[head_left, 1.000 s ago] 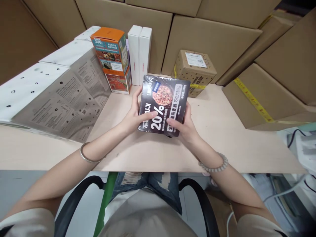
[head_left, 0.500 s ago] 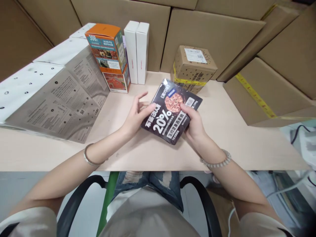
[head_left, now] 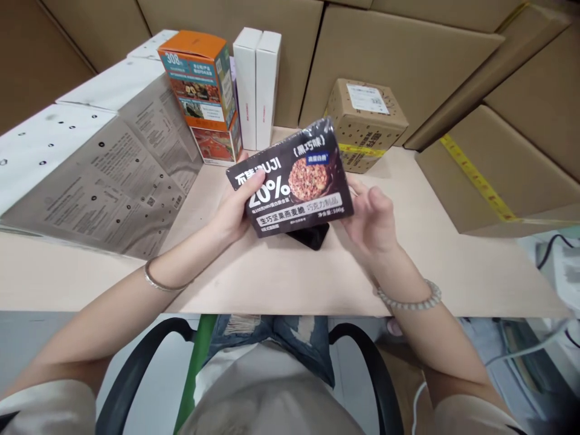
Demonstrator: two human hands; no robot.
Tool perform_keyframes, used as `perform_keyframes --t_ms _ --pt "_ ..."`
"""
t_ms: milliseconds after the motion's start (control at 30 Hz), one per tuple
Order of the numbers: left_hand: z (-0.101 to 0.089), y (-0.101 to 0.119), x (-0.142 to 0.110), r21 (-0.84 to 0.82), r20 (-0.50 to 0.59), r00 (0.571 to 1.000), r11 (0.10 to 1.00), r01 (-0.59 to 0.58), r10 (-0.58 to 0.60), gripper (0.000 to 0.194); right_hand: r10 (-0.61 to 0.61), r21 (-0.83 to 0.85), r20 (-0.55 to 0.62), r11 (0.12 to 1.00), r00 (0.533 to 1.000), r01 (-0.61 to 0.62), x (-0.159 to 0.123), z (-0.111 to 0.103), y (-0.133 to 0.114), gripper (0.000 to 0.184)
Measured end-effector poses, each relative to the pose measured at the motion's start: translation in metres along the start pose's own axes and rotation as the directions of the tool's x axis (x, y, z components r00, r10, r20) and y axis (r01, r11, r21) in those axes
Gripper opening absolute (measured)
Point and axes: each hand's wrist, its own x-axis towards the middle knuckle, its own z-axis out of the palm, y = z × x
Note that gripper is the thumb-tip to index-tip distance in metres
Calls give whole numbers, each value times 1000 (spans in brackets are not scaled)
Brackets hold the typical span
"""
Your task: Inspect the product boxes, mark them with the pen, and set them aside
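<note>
Well, black box (head_left: 294,184) hangs above tabletop (head_left: 281,281), centre | left hand (head_left: 233,212) grips its left end; right hand (head_left: 374,220) loosely open beside right end | I'd guess light, stiff, film-slick; pinch short edges

A thin silvery bangle (head_left: 158,285) circles the left arm (head_left: 122,314), pale round beads (head_left: 410,305) the right (head_left: 435,344). The beige shirt (head_left: 272,393) has short sleeves (head_left: 54,402), apparently dark-marked near the frame edge; the blue jeans (head_left: 272,341) are ripped.

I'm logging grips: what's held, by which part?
The left hand holds the black box by its left end; whether the right hand grips is unclear.
</note>
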Motion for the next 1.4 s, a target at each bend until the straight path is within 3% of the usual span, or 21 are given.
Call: perform_keyframes --t_ms 133,200,300,400,467,533,600,633,700,767,833,900,967,1033,1133,1167,1233,1333,1400 --pt "-2 11 -1 204 43 998 978 29 -39 117 -13 -138 -2 990 1000 13 5 -5 8 60" --pt "-1 13 -3 261 51 996 964 53 -68 121 -15 -150 -14 989 1000 13 3 -2 14 53" --pt "-2 14 -4 262 51 996 963 58 -74 123 -53 -172 -45 984 998 45 -1 2 21 57" --pt "-7 14 2 234 38 995 969 83 -94 121 -68 -354 24 933 997 72 0 -5 18 67" --pt "-12 15 7 209 -3 996 974 90 -91 115 -44 -633 65 770 997 75 5 -14 12 76" --pt "-17 16 12 188 -48 997 980 67 -59 110 -22 -910 15 414 1000 23 11 -21 5 71" --pt "-21 17 16 186 -80 997 982 23 -8 106 14 -997 -66 36 998 -66 17 -25 0 59" --pt "-22 18 17 195 -89 996 981 2 16 104 43 -991 -100 -96 994 -95 20 -24 -1 55" --pt "-23 18 18 222 -96 993 974 -39 61 100 92 -966 -127 -238 988 -102 24 -21 0 49" --pt "-23 17 19 242 -91 991 968 -72 96 96 63 -951 -143 -286 988 -119 27 -17 4 43" --pt "-23 16 18 252 -89 989 963 -94 120 91 -8 -947 -190 -263 982 -185 28 -15 7 37" --pt "-23 14 18 257 -97 985 959 -116 145 87 -79 -955 -261 -124 962 -269 26 -16 9 27" --pt "-21 12 16 262 -101 981 955 -137 169 82 -140 -948 -301 154 943 -279 24 -19 10 15" --pt "-18 10 13 266 -94 980 953 -146 177 73 -253 -878 -325 439 911 -191 19 -21 9 8" --pt "-11 9 7 274 -76 984 952 -133 159 58 -435 -723 -333 687 837 70 8 -15 6 15" --pt "-9 9 5 281 -70 985 951 -130 155 54 -465 -650 -310 740 830 172 4 -11 6 20" --pt "-4 9 -1 306 -54 984 941 -144 168 53 -458 -478 -196 816 867 324 -5 -1 6 31" --pt "2 7 -9 380 -14 967 896 -232 256 60 -389 -420 -2 836 921 352 -16 14 11 36" --pt "5 6 -14 432 19 948 853 -294 317 66 -349 -469 43 821 936 327 -19 18 16 30"
